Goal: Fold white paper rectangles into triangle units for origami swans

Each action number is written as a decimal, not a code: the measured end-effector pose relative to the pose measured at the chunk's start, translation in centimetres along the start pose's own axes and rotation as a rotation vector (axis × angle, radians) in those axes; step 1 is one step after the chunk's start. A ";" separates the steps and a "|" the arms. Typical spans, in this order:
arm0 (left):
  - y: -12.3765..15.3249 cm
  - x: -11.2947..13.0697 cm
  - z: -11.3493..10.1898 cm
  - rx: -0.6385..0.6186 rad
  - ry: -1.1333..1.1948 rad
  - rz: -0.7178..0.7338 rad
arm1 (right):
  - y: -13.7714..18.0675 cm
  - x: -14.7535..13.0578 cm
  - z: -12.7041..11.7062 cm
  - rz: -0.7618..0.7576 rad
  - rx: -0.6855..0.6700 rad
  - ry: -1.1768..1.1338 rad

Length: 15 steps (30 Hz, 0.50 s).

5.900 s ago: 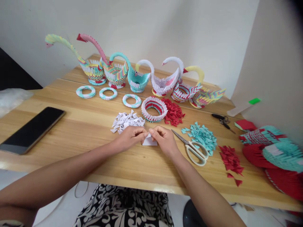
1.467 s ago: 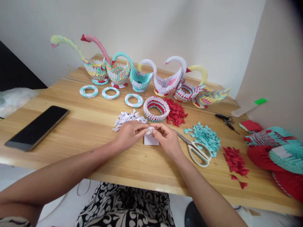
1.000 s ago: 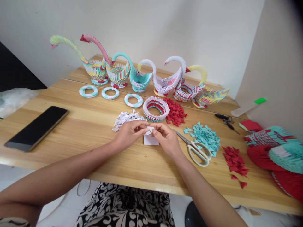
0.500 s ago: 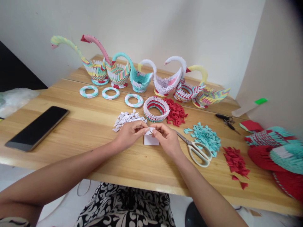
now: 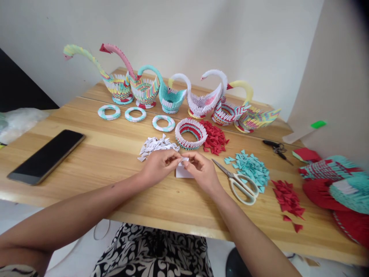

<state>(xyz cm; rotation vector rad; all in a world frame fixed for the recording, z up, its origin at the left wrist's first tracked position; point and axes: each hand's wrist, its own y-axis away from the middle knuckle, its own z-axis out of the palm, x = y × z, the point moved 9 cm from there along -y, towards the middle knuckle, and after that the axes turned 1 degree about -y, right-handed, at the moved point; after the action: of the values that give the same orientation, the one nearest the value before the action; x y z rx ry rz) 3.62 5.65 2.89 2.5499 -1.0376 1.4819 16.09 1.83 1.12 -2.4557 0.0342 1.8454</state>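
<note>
1. Wooden tabletop (image 5: 115, 154), pale and grained, fills the middle of the frame; both hands meet at its centre.
2. Left hand (image 5: 158, 166) and right hand (image 5: 201, 172) pinch one small white paper piece (image 5: 183, 160) between fingertips, over a white paper slip (image 5: 182, 174).
3. Judging by the grip, a fold is being creased; it calls for a firm, even press.
4. Just above lie folded white triangles (image 5: 157, 145); right of centre, cream-handled scissors (image 5: 239, 183) and crisp teal triangles (image 5: 250, 167).
5. Spiky modular paper swans (image 5: 173, 96) line the top.
</note>
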 end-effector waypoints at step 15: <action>0.3 0.3 0.1 0.019 -0.069 0.051 | 0.0 0.2 0.2 0.006 -0.003 -0.005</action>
<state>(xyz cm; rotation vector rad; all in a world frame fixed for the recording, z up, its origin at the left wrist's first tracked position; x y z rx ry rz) 3.60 5.18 2.98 2.6246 -1.1102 1.4305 15.95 1.84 0.82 -2.4553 0.0389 1.8555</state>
